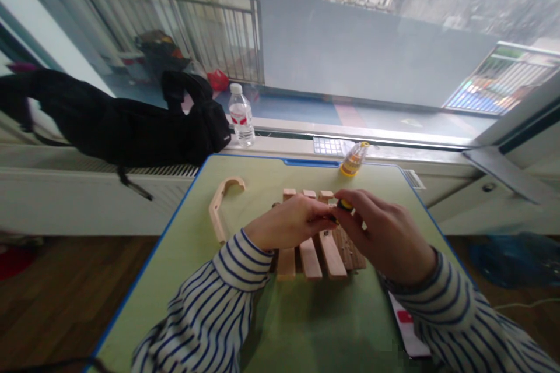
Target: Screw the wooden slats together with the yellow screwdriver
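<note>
A set of parallel wooden slats (311, 256) lies in the middle of the green table (184, 280). My left hand (289, 226) rests over the slats with its fingers pinched together toward the right. My right hand (385, 236) meets it from the right, fingers closed around a small yellow and black tool (345, 205), whose tip is hidden between the fingers. A curved wooden piece (221, 207) lies to the left of the slats, apart from both hands. What my left fingers pinch is too small to make out.
A small yellow-capped bottle (353, 159) stands at the table's far edge. A water bottle (241, 115) and a black bag (118, 122) sit on the windowsill behind. A white and red paper (406, 326) lies under my right sleeve.
</note>
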Demonstrator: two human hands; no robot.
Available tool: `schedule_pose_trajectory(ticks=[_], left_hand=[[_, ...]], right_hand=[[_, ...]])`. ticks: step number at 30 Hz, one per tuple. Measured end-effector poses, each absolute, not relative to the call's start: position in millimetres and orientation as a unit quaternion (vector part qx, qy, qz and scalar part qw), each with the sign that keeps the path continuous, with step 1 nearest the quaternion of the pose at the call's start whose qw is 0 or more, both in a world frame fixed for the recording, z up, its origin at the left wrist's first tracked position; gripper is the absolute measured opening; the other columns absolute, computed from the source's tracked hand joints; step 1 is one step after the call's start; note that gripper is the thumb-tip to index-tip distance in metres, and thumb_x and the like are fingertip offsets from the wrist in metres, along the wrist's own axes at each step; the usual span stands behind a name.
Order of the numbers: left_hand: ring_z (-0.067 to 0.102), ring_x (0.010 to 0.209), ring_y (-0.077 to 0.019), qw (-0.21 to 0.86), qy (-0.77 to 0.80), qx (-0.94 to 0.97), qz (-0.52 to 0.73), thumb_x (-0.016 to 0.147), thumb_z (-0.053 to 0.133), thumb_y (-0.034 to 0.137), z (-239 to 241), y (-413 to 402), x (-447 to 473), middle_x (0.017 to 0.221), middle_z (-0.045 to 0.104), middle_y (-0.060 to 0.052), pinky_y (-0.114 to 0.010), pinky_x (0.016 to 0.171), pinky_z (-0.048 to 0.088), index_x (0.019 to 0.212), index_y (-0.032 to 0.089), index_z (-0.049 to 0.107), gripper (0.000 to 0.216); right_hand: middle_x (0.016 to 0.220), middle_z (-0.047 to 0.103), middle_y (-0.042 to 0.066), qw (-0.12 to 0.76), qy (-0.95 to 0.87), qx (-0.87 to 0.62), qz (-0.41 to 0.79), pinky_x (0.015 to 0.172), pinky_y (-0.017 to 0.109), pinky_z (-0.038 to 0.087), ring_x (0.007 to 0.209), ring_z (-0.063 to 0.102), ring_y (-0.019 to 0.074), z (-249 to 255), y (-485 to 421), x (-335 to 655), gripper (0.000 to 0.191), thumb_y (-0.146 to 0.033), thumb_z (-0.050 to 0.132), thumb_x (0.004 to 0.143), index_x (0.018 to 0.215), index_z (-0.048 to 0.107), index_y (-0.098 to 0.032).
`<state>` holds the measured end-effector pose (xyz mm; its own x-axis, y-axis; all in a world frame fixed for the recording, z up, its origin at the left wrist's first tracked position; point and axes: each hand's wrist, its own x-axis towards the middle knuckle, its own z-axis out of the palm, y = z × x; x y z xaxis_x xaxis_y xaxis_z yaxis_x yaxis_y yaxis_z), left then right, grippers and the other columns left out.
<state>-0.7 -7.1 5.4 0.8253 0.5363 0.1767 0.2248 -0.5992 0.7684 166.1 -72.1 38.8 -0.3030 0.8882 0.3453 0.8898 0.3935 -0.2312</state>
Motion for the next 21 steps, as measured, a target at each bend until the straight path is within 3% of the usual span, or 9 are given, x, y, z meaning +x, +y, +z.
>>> schedule_pose_trajectory(ticks=[7, 16, 21], left_hand=[[0.052, 0.067, -0.0087, 0.383, 0.218, 0.876, 0.196, 0.084, 0.046, 0.021, 6, -8, -1, 0.073, 0.060, 0.001, -0.017, 0.061, 0.036, 0.087, 0.014, 0.063, 0.018], [0.050, 0.064, -0.0075, 0.356, 0.240, 0.874, 0.228, 0.080, 0.054, 0.022, 12, -11, -1, 0.068, 0.057, 0.002, -0.017, 0.057, 0.034, 0.081, 0.016, 0.066, 0.014], [0.051, 0.064, -0.0086, 0.347, 0.259, 0.874, 0.219, 0.082, 0.050, 0.024, 12, -10, -1, 0.071, 0.060, 0.000, -0.018, 0.057, 0.034, 0.081, 0.015, 0.066, 0.018]], right_hand=[[0.089, 0.062, -0.002, 0.248, -0.790, -0.558, -0.042, 0.059, 0.023, 0.041, 0.061, 0.056, 0.0095, 27, -74, 163, 0.022, -0.036, 0.043, 0.086, 0.102, 0.050, -0.024], [0.092, 0.061, 0.000, 0.218, -0.795, -0.565, -0.016, 0.059, 0.025, 0.042, 0.064, 0.057, 0.0109, 33, -72, 159, 0.025, -0.038, 0.040, 0.086, 0.104, 0.051, -0.023], [0.102, 0.059, 0.003, 0.205, -0.816, -0.539, 0.030, 0.066, 0.027, 0.044, 0.076, 0.058, 0.0134, 44, -71, 163, 0.033, -0.039, 0.043, 0.085, 0.113, 0.045, -0.022]])
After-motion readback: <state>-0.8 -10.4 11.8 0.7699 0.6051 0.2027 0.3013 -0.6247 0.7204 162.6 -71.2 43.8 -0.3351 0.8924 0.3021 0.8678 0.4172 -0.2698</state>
